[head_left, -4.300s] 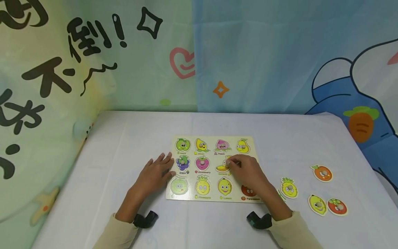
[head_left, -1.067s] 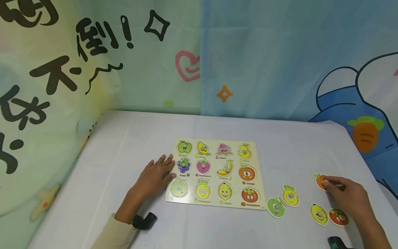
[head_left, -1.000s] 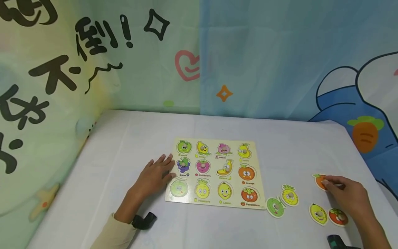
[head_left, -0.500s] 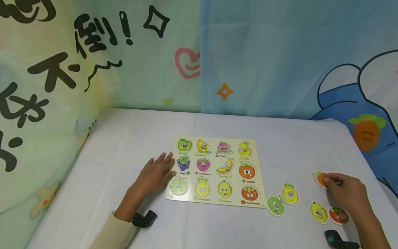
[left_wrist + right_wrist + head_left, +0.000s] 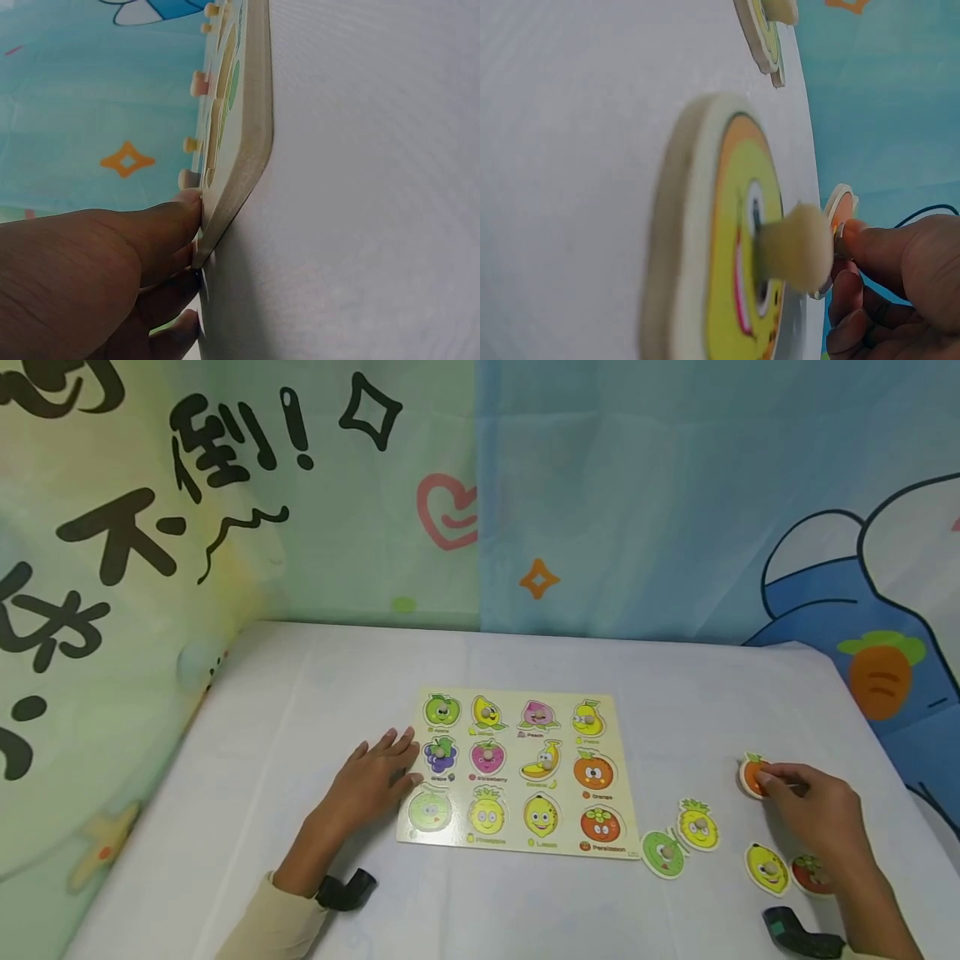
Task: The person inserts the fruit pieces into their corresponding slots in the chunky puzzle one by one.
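White cloth covers the surface (image 5: 525, 902). At its right side, the person's right hand (image 5: 819, 810) pinches the small knob of a flat, round orange fruit piece with a green leaf top (image 5: 752, 775), thumb and fingers clamped on it; I cannot tell whether the piece touches the cloth.

Nearer than that hand lie a yellow lemon-shaped wooden piece with a smiling face (image 5: 767, 869) and, just to its right, a round red persimmon piece with green leaves (image 5: 812, 874), partly hidden by the wrist. Farther left are a yellow pineapple-shaped piece with a green crown (image 5: 698, 825) and a round green piece (image 5: 663, 855), the latter just beside the near right corner of a cream rectangular wooden puzzle board (image 5: 517, 850).

The left hand (image 5: 372, 783) rests at the board's left edge, its fingers extended and slightly apart, the thumb touching the edge. Knobbed pieces fill the far row; the middle row holds grape, strawberry and banana pieces, with a printed orange at its right end. The near row shows four printed fruits.
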A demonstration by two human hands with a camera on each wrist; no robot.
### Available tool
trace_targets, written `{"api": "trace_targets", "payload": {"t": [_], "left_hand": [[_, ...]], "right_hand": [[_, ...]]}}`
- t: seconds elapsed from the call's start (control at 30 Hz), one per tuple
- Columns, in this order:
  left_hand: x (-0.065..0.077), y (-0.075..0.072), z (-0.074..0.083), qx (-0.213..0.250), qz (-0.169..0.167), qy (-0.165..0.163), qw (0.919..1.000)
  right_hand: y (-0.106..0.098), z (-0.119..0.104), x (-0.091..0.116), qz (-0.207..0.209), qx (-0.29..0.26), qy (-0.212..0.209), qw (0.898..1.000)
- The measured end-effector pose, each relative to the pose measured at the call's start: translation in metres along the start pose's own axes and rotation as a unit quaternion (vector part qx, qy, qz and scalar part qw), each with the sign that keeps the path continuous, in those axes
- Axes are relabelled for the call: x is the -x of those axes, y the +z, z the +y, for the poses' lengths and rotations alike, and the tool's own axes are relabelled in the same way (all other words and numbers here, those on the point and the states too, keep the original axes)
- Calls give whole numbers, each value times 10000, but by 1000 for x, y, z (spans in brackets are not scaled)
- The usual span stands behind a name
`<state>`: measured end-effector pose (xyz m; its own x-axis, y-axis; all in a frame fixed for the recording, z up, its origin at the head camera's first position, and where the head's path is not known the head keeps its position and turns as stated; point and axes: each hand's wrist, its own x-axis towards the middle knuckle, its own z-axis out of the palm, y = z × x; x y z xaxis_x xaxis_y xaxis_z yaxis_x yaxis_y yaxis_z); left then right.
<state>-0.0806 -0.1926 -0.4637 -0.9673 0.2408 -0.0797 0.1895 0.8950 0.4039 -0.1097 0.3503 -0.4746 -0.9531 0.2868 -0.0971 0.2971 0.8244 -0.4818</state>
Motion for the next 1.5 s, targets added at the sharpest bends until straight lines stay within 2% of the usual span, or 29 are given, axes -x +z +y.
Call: {"api": "trace_targets", "payload": {"t": [0.23, 0.5, 0.7, 0.8, 0.9, 1.03, 1.5], "left_hand": [[0, -1, -1, -29, -25, -32, 10000], [-1, 1, -2, -41, -47, -34, 10000], [0, 1, -1, -49, -79, -29, 10000], [0, 0, -2, -81, -77, -73, 9999], [1, 0, -2, -94, -80, -92, 9999], [0, 0, -1, -65, -76, -76, 9999], [0, 1, 0, -81, -50, -108, 9999]], "right_hand": [[1, -13, 6, -121, -298, 54, 9995], [3, -28, 15, -234, -734, -449, 9960], [6, -46, 20, -576, -1092, -349, 9917], [12, -55, 21, -553, -1196, -615, 9894], [19, -65, 22, -483, -1299, -1032, 9850], [28, -79, 23, -645, -1465, -1343, 9779], [53, -106, 29, -1144, -1946, -1519, 9623]]}}
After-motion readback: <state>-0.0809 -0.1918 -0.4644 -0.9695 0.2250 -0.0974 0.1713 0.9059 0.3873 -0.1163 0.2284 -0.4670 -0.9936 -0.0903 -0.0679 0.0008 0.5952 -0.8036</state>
